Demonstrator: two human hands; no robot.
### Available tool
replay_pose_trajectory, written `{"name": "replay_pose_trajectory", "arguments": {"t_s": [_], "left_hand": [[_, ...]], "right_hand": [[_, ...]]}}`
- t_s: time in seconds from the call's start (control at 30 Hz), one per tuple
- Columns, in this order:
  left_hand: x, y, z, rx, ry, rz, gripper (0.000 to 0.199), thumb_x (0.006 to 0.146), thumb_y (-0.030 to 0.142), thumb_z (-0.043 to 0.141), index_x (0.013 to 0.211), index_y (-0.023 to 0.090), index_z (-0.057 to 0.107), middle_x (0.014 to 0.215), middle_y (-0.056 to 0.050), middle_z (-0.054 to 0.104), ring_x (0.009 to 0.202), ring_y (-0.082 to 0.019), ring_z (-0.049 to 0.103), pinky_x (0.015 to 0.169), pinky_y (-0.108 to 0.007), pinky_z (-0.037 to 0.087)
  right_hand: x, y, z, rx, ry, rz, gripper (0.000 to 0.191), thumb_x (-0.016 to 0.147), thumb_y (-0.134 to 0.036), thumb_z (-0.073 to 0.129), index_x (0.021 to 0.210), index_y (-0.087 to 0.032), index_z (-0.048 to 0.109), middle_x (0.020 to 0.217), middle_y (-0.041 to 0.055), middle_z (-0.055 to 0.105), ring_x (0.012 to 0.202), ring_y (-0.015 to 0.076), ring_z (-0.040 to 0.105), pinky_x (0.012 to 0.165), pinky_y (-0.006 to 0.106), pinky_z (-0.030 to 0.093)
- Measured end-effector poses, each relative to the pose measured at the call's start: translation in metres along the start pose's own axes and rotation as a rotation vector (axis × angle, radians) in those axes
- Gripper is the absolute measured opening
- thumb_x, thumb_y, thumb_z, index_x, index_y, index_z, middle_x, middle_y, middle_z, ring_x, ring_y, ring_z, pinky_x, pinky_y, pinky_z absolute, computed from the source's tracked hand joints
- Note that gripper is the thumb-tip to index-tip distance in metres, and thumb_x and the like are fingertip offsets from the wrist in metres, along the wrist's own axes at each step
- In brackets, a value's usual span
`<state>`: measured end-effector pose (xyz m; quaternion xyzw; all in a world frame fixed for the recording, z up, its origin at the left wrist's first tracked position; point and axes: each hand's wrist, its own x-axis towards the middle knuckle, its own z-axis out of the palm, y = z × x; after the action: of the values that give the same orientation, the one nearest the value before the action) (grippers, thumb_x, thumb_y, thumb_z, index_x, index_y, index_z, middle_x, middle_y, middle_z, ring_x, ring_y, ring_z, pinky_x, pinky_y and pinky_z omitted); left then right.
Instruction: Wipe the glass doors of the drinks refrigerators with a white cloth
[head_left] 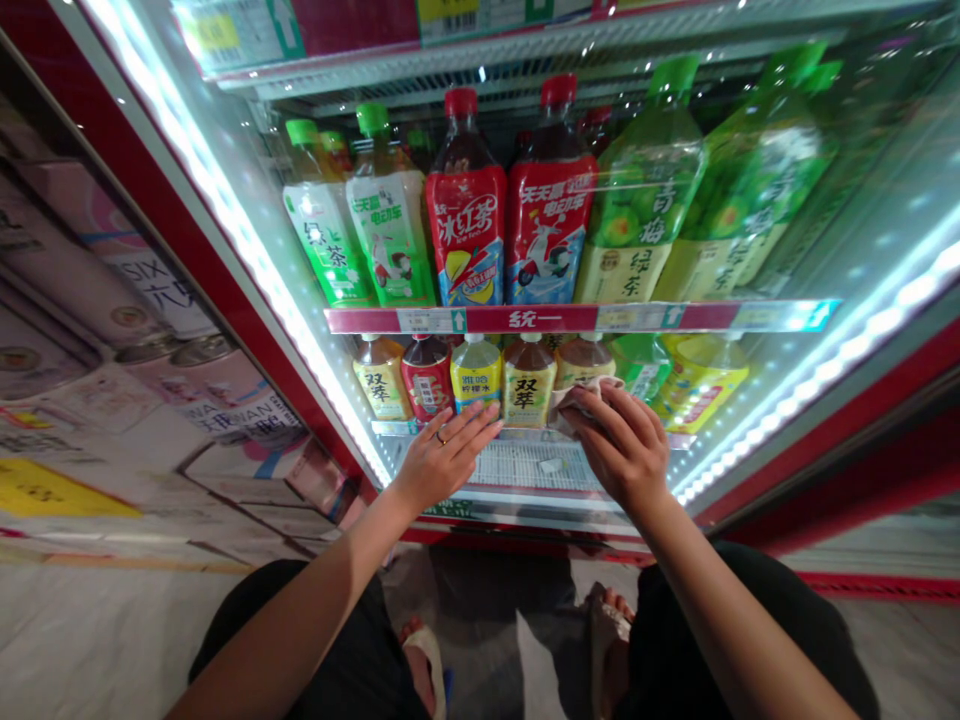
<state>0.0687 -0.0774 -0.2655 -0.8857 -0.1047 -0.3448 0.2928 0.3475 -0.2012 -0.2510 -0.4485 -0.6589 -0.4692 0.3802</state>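
The person's right hand is gripping a crumpled cloth, with the fingers bent over it. The cloth is looking pale, off-white with a pinkish-grey cast, and it is bunching into soft, uneven folds; a darker, shaded fold is showing near the fingertips. Much of it is lying hidden under the hand, so its full shape is not showing.

The cloth is sitting at the front of a lit drinks cooler with a red outer frame, in front of a brown-capped bottle on the lower shelf, and is partly covering its label. Faint reflections are suggesting a glass front there, but whether the cloth is touching it is hard to tell.

The left hand is open and holding nothing, its fingers extending in front of the lower part of a lemon-water bottle with a yellow and blue label. A dark ring is circling one finger. Between the hands, a bottle with a cream label is standing upright. Above, red-labelled iced tea bottles are standing between smaller green tea bottles and larger green plum tea bottles, behind a magenta shelf strip.
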Motion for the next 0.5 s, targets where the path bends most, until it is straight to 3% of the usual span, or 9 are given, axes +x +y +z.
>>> {"name": "replay_pose_trajectory", "arguments": {"t_s": [0.27,0.5], "left_hand": [[0.0022,0.0023,0.0005,0.004,0.003,0.006,0.070,0.099,0.012,0.050,0.168,0.017,0.040,0.173,-0.002,0.043,0.170,-0.013,0.012,0.142,-0.036,0.007],[0.0064,0.0026,0.0005,-0.033,0.012,0.007,0.064,0.100,0.012,0.051,0.163,0.017,0.048,0.171,0.000,0.045,0.170,-0.013,0.014,0.143,-0.036,0.008]], "right_hand": [[0.0030,-0.0013,-0.0013,0.022,-0.051,-0.085,0.030,0.101,-0.009,0.065,0.126,-0.026,0.071,0.130,0.0047,0.081,0.132,0.0228,0.071,0.114,0.040,0.057],[-0.0066,0.0013,-0.0001,-0.017,0.031,-0.014,0.034,0.096,-0.011,0.074,0.125,-0.028,0.073,0.123,0.0032,0.083,0.130,0.0235,0.070,0.110,0.039,0.057]]}}
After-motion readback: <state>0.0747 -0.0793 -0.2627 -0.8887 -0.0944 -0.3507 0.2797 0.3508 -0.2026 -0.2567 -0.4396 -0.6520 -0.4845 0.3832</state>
